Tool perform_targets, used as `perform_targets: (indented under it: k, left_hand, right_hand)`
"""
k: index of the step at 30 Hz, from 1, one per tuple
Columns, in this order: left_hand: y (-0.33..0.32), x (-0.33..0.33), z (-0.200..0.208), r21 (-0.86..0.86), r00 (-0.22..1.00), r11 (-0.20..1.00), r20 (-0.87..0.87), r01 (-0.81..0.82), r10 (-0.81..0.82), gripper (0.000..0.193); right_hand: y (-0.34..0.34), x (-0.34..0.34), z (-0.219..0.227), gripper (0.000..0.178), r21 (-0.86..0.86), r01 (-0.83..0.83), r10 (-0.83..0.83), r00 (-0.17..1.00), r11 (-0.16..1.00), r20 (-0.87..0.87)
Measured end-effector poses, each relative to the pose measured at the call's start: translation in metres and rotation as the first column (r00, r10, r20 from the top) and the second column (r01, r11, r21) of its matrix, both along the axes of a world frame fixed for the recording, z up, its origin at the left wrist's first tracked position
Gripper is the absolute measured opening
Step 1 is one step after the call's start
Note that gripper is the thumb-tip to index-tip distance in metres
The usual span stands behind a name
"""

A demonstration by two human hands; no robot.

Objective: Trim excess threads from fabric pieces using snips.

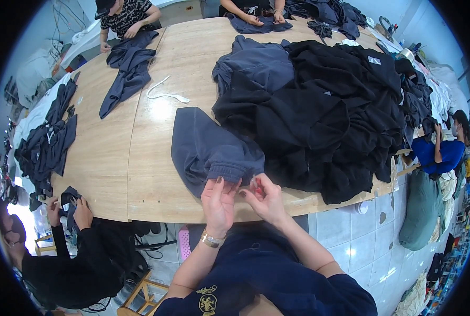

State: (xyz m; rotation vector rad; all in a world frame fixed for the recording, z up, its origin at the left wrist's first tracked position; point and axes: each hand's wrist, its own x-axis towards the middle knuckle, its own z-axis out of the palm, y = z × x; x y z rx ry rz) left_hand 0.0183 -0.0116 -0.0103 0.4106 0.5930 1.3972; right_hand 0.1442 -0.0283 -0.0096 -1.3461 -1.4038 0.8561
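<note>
Now the left hand point(219, 203) holds the ribbed hem of a dark blue garment point(206, 147), fingers closed on the cloth at the near edge of the wooden surface point(108, 158). The right hand point(266, 197), just beside this hem, pinches a small red tool point(257, 183) between the fingers; I cannot tell what kind it is. The garment lies flat on the surface, touching the big pile of black clothes point(330, 116) on the right of it. To work well here, I think the left hand should keep the hem stretched and flat, and the right hand should bring the tool only to the loose part, slowly, without catching the cloth.
</note>
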Motion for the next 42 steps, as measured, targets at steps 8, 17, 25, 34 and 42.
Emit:
perform_targets:
  k: [8,17,25,34,42]
  left_hand:
    - [-0.01,0.006,-0.022,0.102,0.989,0.994,-0.139,-0.045,0.059,0.019]
    - [0.002,-0.001,-0.005,-0.024,0.999,0.999,0.022,0.046,-0.045,0.023]
    - [0.005,-0.006,-0.002,-0.058,0.994,0.996,0.087,0.064,-0.059,0.018]
    - [0.0,-0.004,0.001,-0.011,0.981,0.986,0.101,0.168,-0.166,0.023]
    - [0.008,-0.014,-0.013,0.069,0.974,0.974,-0.083,0.216,-0.21,0.023]
  right_hand:
    - [0.016,-0.018,0.006,0.016,-0.075,0.06,-0.066,0.995,0.995,-0.078]
    - [-0.009,-0.012,-0.001,0.016,0.319,-0.415,0.288,0.881,0.852,0.377]
    - [-0.023,-0.006,-0.008,0.015,0.121,-0.099,0.086,0.99,0.988,0.107]
    - [0.02,0.003,-0.01,0.032,0.266,0.046,-0.103,0.973,0.963,0.205]
    - [0.022,0.016,-0.003,0.007,-0.094,-0.311,0.253,0.886,0.946,-0.388]
